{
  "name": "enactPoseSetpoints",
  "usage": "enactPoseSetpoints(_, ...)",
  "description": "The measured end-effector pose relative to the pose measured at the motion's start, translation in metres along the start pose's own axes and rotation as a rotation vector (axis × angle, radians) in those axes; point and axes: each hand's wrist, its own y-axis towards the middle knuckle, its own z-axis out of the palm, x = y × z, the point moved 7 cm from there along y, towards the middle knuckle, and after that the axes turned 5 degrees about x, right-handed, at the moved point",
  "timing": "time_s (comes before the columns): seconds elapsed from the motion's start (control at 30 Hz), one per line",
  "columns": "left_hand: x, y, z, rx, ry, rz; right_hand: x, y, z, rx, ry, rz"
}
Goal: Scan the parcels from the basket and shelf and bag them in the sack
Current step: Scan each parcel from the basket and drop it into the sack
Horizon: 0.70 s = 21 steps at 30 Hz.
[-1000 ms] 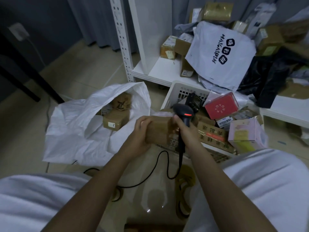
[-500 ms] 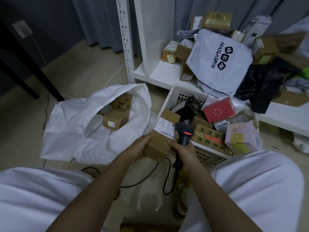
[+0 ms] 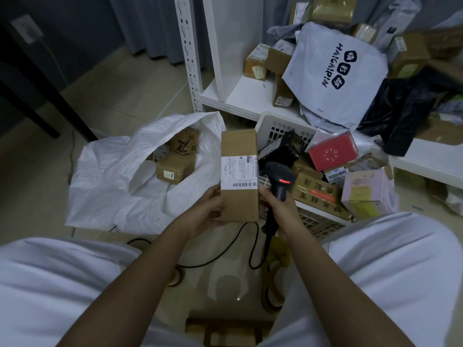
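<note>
Label [image 3: 239,171] text too small; left-hand fingers behind box [image 3: 239,196]; shelf [image 3: 250,96] cut off right.

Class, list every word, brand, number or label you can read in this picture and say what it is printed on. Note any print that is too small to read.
"HAIGAIPIN": white mailer bag on the shelf.
"YOU IN": red box in the basket.
"2": sticker on a brown box in the sack.
Shipping label on the held cardboard box: barcode visible, print too small.
Chinese characters on the taped carton: upside down, unread.

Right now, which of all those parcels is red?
The flat red box printed "YOU IN", lying atop the pile in the white basket. The other parcels there are brown cardboard, pink, or grey and black bags.
</note>
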Motion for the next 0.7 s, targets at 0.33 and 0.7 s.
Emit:
enactPoseSetpoints(0.33,-0.024,-0.003,0.003,0.074,-0.092,0.127,0.036,-0.009,0.031,0.113,-0.143,-0.204)
enactPoseSetpoints(0.7,-0.052,-0.012,-0.053,-0.447,0.137,0.211,0.065,-0.036,0.038,0.137,-0.414,-0.167)
